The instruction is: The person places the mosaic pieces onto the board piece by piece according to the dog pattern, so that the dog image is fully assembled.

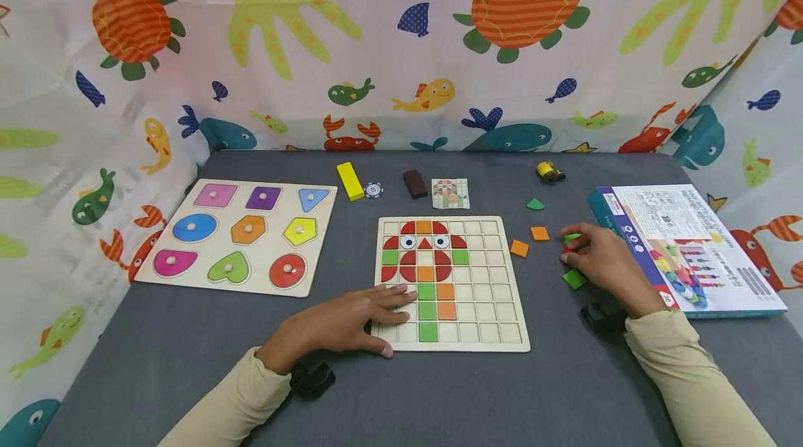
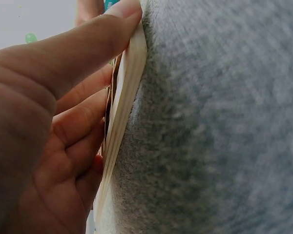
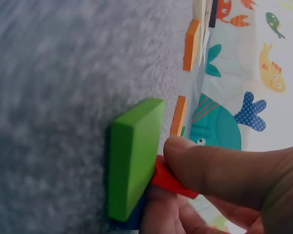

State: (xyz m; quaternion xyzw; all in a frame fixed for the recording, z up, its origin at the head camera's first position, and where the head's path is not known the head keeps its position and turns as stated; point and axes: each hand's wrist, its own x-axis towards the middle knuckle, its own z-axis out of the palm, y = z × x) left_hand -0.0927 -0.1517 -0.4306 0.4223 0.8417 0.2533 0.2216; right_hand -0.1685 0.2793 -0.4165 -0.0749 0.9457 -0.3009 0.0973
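My left hand (image 1: pixel 345 318) lies over the lower left corner of a wooden grid board (image 1: pixel 489 279), fingers extended on its surface. In the left wrist view its thumb (image 2: pixel 97 41) touches the board's edge. Red, green and orange pieces form a figure with two eyes in the grid. At the right, my right hand (image 1: pixel 605 259) pinches a small red piece (image 3: pixel 171 179) between thumb and fingers; its full outline is hidden. Right by those fingers a green tile (image 3: pixel 136 158) lies on the grey table. Another green piece (image 1: pixel 571 238) shows just beyond the fingertips.
Two orange squares (image 1: pixel 518 247) and a green triangle (image 1: pixel 535 204) lie between board and right hand. A shape puzzle (image 1: pixel 263 252) is at left, a box (image 1: pixel 709 252) at right. Behind are a yellow block (image 1: pixel 350 180), a dark block (image 1: pixel 415 183) and a picture card (image 1: pixel 450 193).
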